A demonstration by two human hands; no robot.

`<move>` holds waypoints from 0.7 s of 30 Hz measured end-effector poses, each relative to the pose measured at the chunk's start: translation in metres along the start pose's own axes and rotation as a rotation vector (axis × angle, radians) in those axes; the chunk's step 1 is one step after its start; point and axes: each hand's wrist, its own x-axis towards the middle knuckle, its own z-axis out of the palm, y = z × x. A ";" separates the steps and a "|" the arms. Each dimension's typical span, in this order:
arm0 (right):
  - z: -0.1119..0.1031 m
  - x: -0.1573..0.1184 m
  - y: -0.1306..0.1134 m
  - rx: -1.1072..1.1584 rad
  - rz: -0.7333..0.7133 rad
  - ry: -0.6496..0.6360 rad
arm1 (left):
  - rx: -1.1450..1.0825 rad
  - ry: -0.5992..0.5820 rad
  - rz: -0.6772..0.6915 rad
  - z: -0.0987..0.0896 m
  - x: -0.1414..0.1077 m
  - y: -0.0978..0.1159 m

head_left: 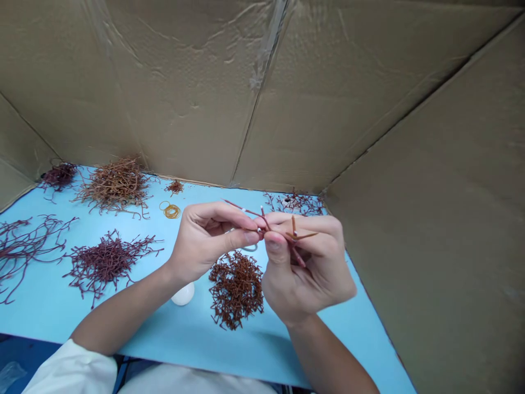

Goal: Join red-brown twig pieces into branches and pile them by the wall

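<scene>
Both my hands meet above the table, pinching a thin reddish-brown artificial twig (265,218) with short side branches and small white spots. My left hand (213,235) grips it between thumb and forefinger. On the other side, my right hand (307,257) pinches the same twig, and lighter brown branch ends (294,232) stick out between its fingers. The exact joint is hidden by the fingertips. Below the hands lies a heap of short brown twig pieces (235,290). A white round object (183,294) sits under my left wrist, partly covered.
Piles of purple twigs (109,260), brown twigs (117,183) and long purple stems (24,246) lie on the left of the blue tabletop (164,328). A yellow wire coil (171,210) is farther back. Branched twigs (295,203) lie back right. Cardboard walls (184,93) enclose the table.
</scene>
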 end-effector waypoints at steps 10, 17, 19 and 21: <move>0.004 -0.003 -0.002 0.025 0.020 -0.009 | 0.106 -0.011 0.115 -0.001 0.001 0.007; 0.007 -0.006 0.000 0.085 0.032 0.000 | 0.207 -0.033 0.185 -0.004 0.000 0.010; 0.009 -0.006 0.000 0.120 0.076 -0.011 | 0.240 -0.034 0.206 -0.006 0.001 0.011; 0.010 -0.005 -0.001 0.156 0.156 -0.030 | 0.274 -0.021 0.222 -0.007 0.002 0.012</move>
